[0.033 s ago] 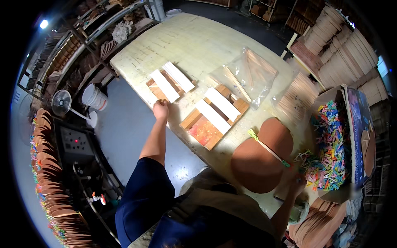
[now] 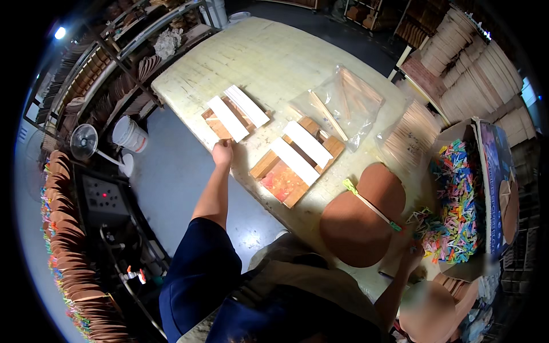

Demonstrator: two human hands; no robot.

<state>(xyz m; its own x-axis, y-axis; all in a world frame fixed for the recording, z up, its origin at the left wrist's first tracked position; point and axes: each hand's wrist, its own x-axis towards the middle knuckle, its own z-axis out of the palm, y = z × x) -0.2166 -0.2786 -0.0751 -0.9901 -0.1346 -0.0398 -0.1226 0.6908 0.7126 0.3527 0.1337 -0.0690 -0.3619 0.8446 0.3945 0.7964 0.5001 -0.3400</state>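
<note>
My left hand (image 2: 223, 152) is closed at the table's near-left edge, beside the front corner of a wooden frame with two white strips (image 2: 229, 119). Whatever its fingers hold is hidden. To its right lies a second wooden frame with two white strips (image 2: 294, 161) and a reddish patch. My right hand (image 2: 410, 260) is low beside the loose coloured clips, its fingers too dim to read. Between the hands lies a brown lobed sheet (image 2: 360, 228). Across it rests a thin light stick (image 2: 372, 204), with a yellow-green clip at one end and a green clip at the other.
A box of coloured clips (image 2: 460, 194) stands at the right. Behind the sheet are a clear bag of sticks (image 2: 354, 103) and a bundle of sticks (image 2: 409, 137). A brown stack (image 2: 466, 294) is at lower right. A white bucket (image 2: 130, 134) and fan (image 2: 85, 141) are left.
A blurred round shape now covers part of the brown stack at lower right. Both my hands stay almost in place.
</note>
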